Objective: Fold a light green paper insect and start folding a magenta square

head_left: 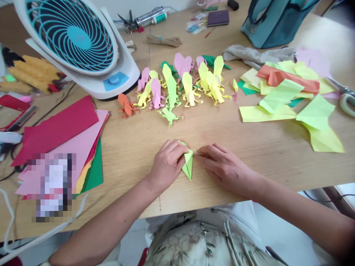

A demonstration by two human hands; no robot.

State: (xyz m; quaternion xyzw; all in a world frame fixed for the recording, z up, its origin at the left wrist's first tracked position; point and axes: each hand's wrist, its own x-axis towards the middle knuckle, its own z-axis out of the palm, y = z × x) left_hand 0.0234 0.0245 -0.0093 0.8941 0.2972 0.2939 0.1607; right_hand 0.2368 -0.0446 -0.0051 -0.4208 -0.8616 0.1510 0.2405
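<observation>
A small light-green piece of folded paper (188, 166) lies near the table's front edge, creased into a narrow shape that points toward me. My left hand (169, 162) is closed over its left side, fingers curled on the paper. Just to the right, my right hand (222, 164) rests low over the table, thumb and fingertips pinched close beside the paper's right edge. Whether those fingertips hold anything is too small to make out. Beyond the hands stand several folded paper figures, among them a yellow one (189, 88), a pink one (156, 93) and an orange one (126, 105).
A white and blue fan (111, 79) stands at the back left, above a stack of coloured paper sheets (63, 129). Loose paper pieces (277, 96) and scissors (344, 90) lie at the right. A blue bag (274, 27) stands behind them.
</observation>
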